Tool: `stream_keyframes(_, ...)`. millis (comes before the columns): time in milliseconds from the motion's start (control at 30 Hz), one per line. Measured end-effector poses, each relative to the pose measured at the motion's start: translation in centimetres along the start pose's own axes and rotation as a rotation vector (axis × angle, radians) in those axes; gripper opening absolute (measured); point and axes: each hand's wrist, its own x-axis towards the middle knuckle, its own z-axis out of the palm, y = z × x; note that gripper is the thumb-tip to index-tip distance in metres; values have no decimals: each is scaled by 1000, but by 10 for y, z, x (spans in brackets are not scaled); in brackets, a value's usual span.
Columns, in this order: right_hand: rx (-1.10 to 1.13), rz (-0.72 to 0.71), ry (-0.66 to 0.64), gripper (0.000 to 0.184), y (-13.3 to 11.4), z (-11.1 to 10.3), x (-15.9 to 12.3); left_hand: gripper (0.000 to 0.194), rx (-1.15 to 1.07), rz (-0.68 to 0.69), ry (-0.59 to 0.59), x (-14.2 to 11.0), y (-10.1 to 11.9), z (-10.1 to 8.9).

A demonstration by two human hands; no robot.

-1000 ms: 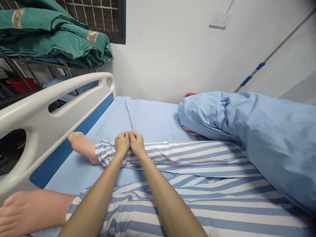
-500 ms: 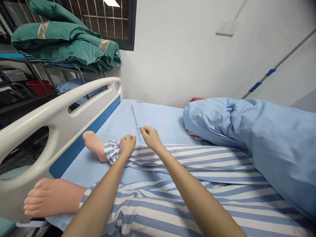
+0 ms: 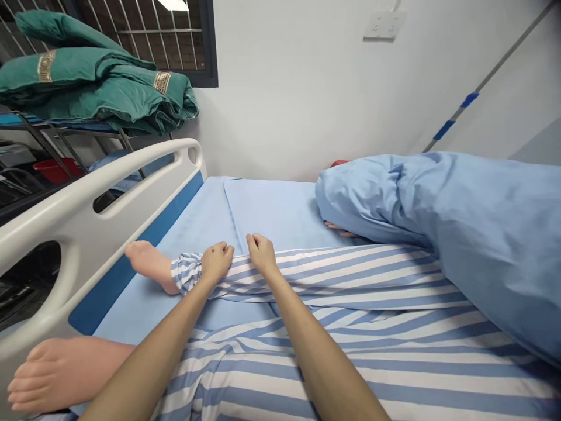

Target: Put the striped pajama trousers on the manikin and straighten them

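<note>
Trousers (image 3: 359, 272) are blue and white stripes, sheet (image 3: 280, 210) and quilt (image 3: 486, 222) both plain light blue. Bed end (image 3: 127, 216) is off-white with a darker blue band (image 3: 109, 289), bedding pile (image 3: 87, 88) is green with kinda gold-and-dark patterned trim (image 3: 162, 82), bucket (image 3: 56, 169) is red, wall (image 3: 280, 88) white.

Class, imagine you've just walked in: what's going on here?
A person's left hand is closed near the bunched cuff of a figure's far striped trouser leg; the right hand, also closed, is further up that leg, apart from the left. Whether either grips cloth is hidden. The figure lies on a bed, bare feet toward the white end board, legs running under a blue quilt.
</note>
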Motion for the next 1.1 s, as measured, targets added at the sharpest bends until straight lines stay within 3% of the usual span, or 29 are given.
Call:
stream_keyframes(100, 48, 27, 25, 38, 0, -1, 2, 30, -194, 24, 57, 5, 21, -12)
stream_keyframes(200, 131, 74, 32, 38, 2, -2, 4, 33, -516, 56, 140, 11, 56, -21)
stream_keyframes(333, 266, 122, 40, 37, 6, -5, 8, 32, -829, -60, 166, 8, 87, -6)
stream_keyframes(400, 312, 149, 61, 36, 8, -6, 9, 32, -777, -114, 146, 1, 88, 11)
stream_keyframes(533, 392, 208, 143, 35, 10, -6, 11, 35, -493, -24, 102, -11, 77, 36)
stream_keyframes(733, 393, 200, 146, 34, 10, -5, 7, 36, -356, -33, 50, -12, 77, 31)
stream_keyframes(833, 364, 224, 86, 33, 6, -10, 11, 36, -317, -47, 49, -13, 79, 28)
stream_keyframes(900, 246, 201, -2, 33, 1, -20, 17, 37, -300, -49, 47, -13, 79, 28)
stream_keyframes(967, 100, 83, -67, 35, -6, -35, 22, 39, -276, -44, 33, -14, 79, 29)
stream_keyframes(1033, 34, -42, -71, 37, -7, -51, 23, 39, -242, -41, 27, -15, 80, 30)
stream_keyframes(1100, 38, -56, -38, 38, 1, -62, 20, 38, -209, -47, 37, -15, 80, 32)
